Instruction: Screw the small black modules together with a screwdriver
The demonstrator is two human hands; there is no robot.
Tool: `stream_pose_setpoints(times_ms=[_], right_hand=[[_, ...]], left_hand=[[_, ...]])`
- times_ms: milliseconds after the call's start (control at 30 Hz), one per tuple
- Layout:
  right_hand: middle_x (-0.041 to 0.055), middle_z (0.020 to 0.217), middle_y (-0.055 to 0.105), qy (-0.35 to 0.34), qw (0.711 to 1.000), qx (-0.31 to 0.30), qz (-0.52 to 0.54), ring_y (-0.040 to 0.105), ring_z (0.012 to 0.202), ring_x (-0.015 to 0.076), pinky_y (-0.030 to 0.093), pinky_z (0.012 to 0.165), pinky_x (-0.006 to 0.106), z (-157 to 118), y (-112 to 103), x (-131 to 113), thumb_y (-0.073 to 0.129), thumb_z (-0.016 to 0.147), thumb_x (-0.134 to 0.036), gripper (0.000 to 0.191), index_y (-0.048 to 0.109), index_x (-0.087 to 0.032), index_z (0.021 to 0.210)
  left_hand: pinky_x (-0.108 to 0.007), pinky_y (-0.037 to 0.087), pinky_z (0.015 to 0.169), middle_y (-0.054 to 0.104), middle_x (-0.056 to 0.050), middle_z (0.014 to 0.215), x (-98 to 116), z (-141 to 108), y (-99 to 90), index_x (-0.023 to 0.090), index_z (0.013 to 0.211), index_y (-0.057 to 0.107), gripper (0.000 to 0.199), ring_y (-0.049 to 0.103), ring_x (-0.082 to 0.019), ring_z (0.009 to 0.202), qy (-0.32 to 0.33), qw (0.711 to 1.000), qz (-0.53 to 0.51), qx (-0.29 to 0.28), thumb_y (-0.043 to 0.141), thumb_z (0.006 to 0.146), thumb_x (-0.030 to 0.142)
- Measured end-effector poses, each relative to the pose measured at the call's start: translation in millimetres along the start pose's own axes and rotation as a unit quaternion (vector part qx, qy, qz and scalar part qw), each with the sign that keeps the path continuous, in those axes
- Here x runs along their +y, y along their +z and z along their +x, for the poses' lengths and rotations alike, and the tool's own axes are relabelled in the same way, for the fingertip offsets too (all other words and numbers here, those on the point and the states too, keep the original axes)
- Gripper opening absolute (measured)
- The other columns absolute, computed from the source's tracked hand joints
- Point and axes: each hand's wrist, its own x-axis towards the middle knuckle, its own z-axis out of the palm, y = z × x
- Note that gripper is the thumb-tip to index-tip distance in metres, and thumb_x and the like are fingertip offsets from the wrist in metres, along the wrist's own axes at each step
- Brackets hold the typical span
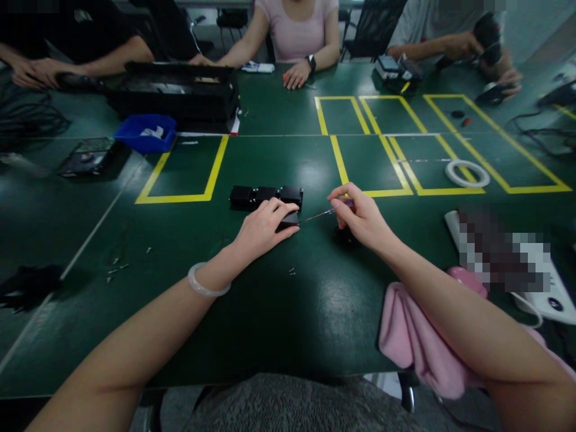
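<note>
My left hand [269, 223] grips a small black block [288, 220] low over the green table, thumb on the near side and fingers over the far side. A screwdriver [321, 213] with a thin metal shaft is in my right hand [357, 210], its tip at the block's right end. Just beyond my left hand stands a row of black blocks [241, 197] with small metal parts between them. Under my right hand lies a dark object [346, 235], mostly hidden. Two small screws [292, 272] lie on the near side of the block.
Several loose screws [112, 273] lie left of my forearm. A blue bin [146, 133] and a long black housing [180, 99] stand at the back left. A white ring [467, 173], a white power strip [558, 300] and a pink cloth [414, 336] are rightward. Three people sit opposite.
</note>
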Motion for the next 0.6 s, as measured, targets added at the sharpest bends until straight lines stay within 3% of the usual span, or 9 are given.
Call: stream_pose_setpoints(times_ms=[133, 367, 600], right_hand=[[-0.0072, 0.052, 0.050, 0.014, 0.999, -0.003, -0.035, 0.048, 0.046, 0.0110, 0.034, 0.051, 0.027, 0.1, -0.5, -2.0, 0.058, 0.104, -0.042, 0.023, 0.061, -0.022, 0.092], [-0.0078, 0.064, 0.055, -0.003, 1.000, -0.002, 0.009, 0.052, 0.049, 0.0108, 0.039, 0.054, 0.028, 0.7, 1.0, -1.9, 0.060, 0.101, -0.033, 0.012, 0.056, -0.024, 0.108], [-0.0081, 0.051, 0.050, 0.018, 0.999, -0.006, -0.037, 0.049, 0.046, 0.0118, 0.034, 0.051, 0.028, 0.6, -0.8, -2.6, 0.058, 0.104, -0.039, 0.018, 0.059, -0.023, 0.095]], left_hand=[[-0.041, 0.057, 0.091, 0.065, -0.011, 0.128, 0.4, 0.0, -0.3, 0.024, 0.140, 0.059, 0.042, 0.063, -0.031, 0.119, -0.002, 1.000, 0.000, -0.002, 0.067, 0.102, 0.040], [-0.041, 0.057, 0.094, 0.065, -0.010, 0.128, -0.4, -0.3, 0.2, 0.025, 0.139, 0.059, 0.041, 0.063, -0.030, 0.119, 0.001, 1.000, -0.005, 0.003, 0.068, 0.102, 0.039], [-0.041, 0.057, 0.092, 0.065, -0.010, 0.128, 0.7, -0.3, -1.4, 0.025, 0.140, 0.059, 0.042, 0.063, -0.030, 0.120, -0.004, 1.000, -0.006, -0.002, 0.067, 0.102, 0.040]])
